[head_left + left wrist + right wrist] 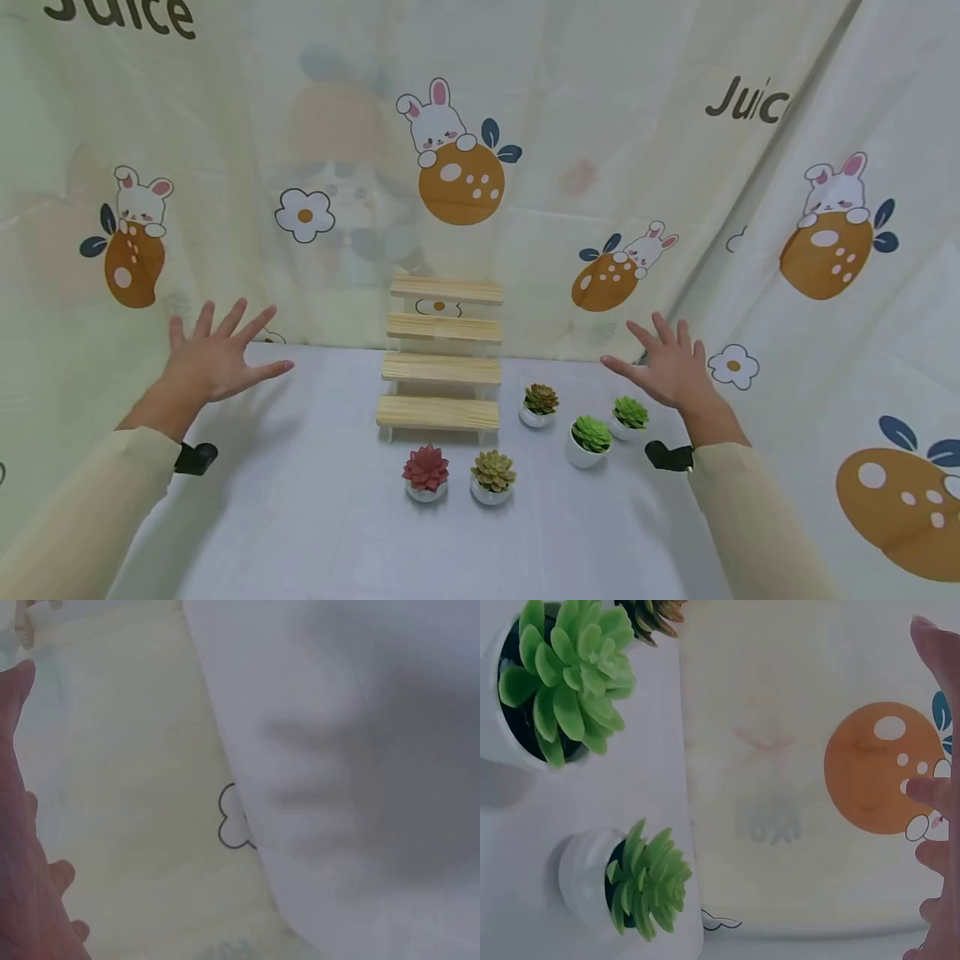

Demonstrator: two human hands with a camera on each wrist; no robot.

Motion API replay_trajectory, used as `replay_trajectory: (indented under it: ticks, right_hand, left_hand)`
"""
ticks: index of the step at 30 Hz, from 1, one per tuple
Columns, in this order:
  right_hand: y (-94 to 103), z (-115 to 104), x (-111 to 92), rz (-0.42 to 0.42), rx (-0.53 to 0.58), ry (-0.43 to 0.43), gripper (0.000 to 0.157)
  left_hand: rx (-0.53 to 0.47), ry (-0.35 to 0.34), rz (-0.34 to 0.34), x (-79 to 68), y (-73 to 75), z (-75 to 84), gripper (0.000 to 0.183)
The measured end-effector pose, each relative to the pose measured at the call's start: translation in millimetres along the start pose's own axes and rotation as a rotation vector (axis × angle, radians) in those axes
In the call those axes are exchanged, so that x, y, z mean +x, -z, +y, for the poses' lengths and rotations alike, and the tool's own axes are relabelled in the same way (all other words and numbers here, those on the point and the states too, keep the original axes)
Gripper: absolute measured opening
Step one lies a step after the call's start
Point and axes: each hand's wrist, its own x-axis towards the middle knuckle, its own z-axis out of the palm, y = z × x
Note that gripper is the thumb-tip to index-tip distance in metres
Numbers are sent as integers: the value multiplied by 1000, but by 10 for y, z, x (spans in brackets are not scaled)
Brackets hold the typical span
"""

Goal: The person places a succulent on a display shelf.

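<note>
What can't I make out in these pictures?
Head view: top of the left "Juice" lettering, cut off by the top edge.
Left wrist view: much of the left hand, cut off by the left edge.
Right wrist view: much of the brownish succulent, cut off by the top edge.

The steps [437,412] look like matt, grained wood. The pots [585,457] look smooth and slightly glossy, the plants [426,468] like plastic. The curtain [540,275] looks like thin, creased cloth; the table [315,500], smooth and matt.

Two potted green succulents [574,675] stand on a white surface [517,847] near a brownish succulent [651,616].
</note>
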Motion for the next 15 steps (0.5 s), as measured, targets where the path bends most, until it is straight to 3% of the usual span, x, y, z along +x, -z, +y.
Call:
replay_trajectory:
  ticks: [8,15]
  right_hand:
    - [-182,-15,-114,117,19,90,92]
    - [-367,-98,-247,203,88,152,87]
  left_hand:
    - [-21,-21,25,-62,-170,57,105]
    - [-38,-33,39,-160,-335,200,103]
